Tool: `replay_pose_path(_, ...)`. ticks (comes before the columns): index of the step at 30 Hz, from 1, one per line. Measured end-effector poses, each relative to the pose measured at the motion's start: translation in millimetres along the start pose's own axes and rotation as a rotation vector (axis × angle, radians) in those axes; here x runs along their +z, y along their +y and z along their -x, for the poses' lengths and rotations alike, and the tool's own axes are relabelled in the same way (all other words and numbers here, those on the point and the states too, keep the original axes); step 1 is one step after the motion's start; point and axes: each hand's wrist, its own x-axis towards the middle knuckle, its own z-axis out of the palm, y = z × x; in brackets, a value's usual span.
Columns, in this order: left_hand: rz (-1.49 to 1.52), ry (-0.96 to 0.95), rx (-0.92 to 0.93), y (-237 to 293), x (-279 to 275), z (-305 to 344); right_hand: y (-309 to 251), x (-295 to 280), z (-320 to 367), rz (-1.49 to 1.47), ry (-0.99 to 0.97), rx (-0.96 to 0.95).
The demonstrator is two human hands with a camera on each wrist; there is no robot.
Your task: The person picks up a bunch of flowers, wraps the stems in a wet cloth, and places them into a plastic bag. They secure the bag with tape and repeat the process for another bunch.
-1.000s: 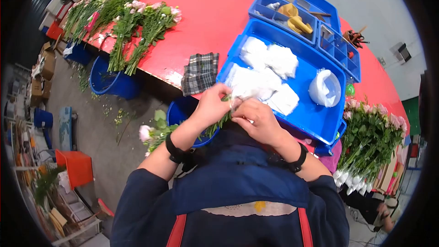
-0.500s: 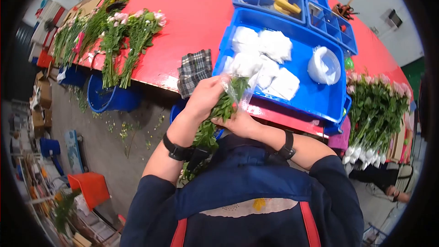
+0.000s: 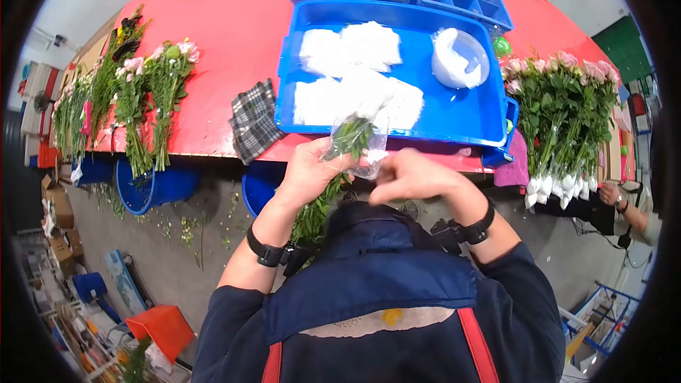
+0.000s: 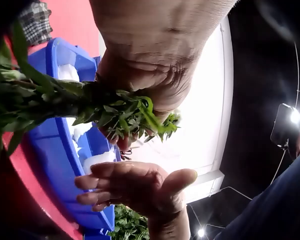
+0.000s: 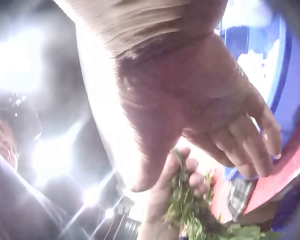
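Observation:
Leafy green stems (image 3: 312, 221) are gripped in my left hand (image 3: 306, 174), held in front of my body at the table's edge. A clear plastic bag (image 3: 369, 163) covers the stem ends above that hand. My right hand (image 3: 418, 177) is off to the right of the bag, holding nothing. Its fingers look relaxed and spread from the thumb in the right wrist view. Beyond the hands, folded white pads (image 3: 319, 103) lie in a blue tray (image 3: 461, 117) beside a clear tub (image 3: 454, 64) with white material in it. The flower heads are hidden below my left arm.
A plaid cloth (image 3: 255, 120) lies left of the tray. Divided blue boxes (image 3: 461, 0) stand behind it. Pink rose bunches (image 3: 567, 106) with white-wrapped stem ends are at the right. More flowers (image 3: 145, 110) lie at the left, over blue buckets (image 3: 159, 184) on the floor.
The right hand was at the stems and bag with the left hand; now it has come away to the right. The bagged stem ends became visible. The head view has turned, shifting the table leftward.

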Motion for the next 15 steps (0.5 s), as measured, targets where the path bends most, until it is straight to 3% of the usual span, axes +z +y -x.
replay_pose_path(3, -0.114, -0.040, -0.021, -1, 26, -12, 25, 1, 10, -0.688, 0.462, -0.361)
replay_pose_path(5, -0.024, -0.092, -0.115, -4, 46, -20, 37, 9, 18, -0.476, 0.623, -0.244)
replay_pose_path(7, 0.098, -0.268, -0.085, -11, 57, -29, 56, 8, 16, -0.217, 0.764, -0.440)
replay_pose_path(8, 0.141, -0.333, -0.085, -13, 61, -32, 64, 3, 32, 0.244, 0.900, -0.429)
replay_pose_path(9, 0.183, -0.398, -0.086, -13, 70, -35, 69, 2, 39, 0.425, 0.879, -0.351)
replay_pose_path(11, -0.029, -0.297, -0.095, -11, 105, -39, 80, 4, 52, 0.778, 0.820, -0.179)
replay_pose_path(12, -0.193, -0.230, -0.051, -15, 126, -42, 87, 3, 57, 0.591, 0.881, -0.322)
replay_pose_path(13, -0.356, -0.167, -0.002, -18, 145, -45, 101, -1, 61, 0.709, 0.841, -0.355)
replay_pose_path(14, -0.385, -0.104, -0.067, -16, 160, -47, 115, -1, 63, 0.672, 0.772, -0.358)
replay_pose_path(15, -0.360, -0.067, -0.018, -25, 175, -49, 126, -5, 70, 0.635, 0.705, -0.360)
